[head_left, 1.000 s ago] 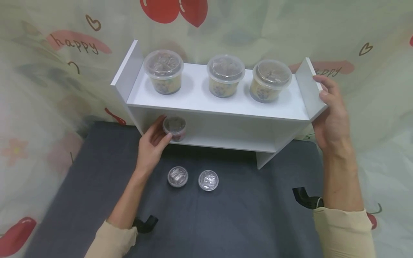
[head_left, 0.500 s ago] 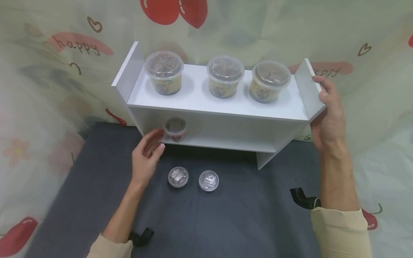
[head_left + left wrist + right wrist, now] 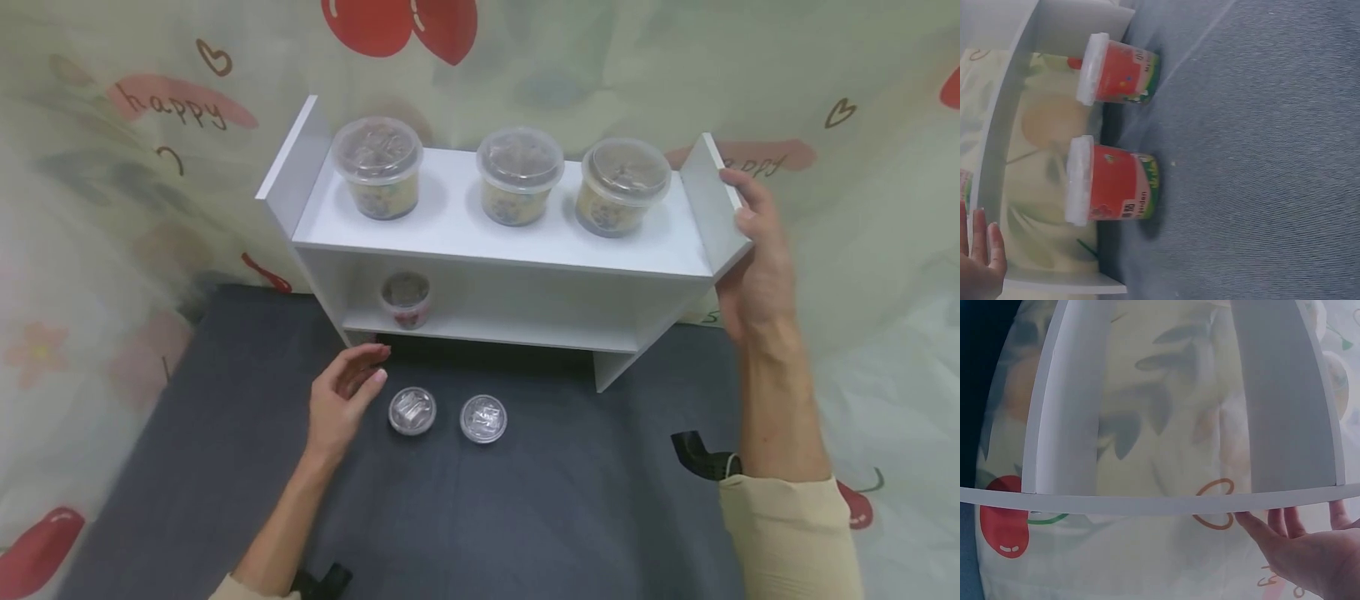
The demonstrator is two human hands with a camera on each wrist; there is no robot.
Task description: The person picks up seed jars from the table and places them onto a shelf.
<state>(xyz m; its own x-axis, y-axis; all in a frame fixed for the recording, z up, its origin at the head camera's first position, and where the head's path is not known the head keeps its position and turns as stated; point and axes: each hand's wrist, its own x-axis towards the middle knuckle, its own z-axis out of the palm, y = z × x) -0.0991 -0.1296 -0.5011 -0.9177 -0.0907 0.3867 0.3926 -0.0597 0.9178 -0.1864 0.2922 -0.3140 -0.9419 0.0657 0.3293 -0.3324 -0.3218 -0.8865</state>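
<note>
My left hand [image 3: 339, 400], fingers loosely bent and holding nothing, is just below the lower board of the white shelf [image 3: 480, 262]. To its right, two small red tubs with clear lids stand on the cloth: the nearer-left tub [image 3: 412, 411] and the other tub [image 3: 483, 419]. Their red printed sides show in the left wrist view. A similar small tub [image 3: 406, 298] stands at the left of the lower board. My right hand [image 3: 761, 258] grips the front edge of the shelf's right side panel [image 3: 716, 204]; its fingertips meet the panel in the right wrist view.
Three larger lidded tubs stand on the top board: a left tub [image 3: 378, 167], a middle tub [image 3: 519, 175] and a right tub [image 3: 622, 185]. A dark grey cloth [image 3: 555, 508] lies under the shelf. A printed curtain [image 3: 585, 67] hangs behind.
My left hand has let go of the small tub on the lower board and drawn back down toward the cloth. My right hand stays on the side panel.
</note>
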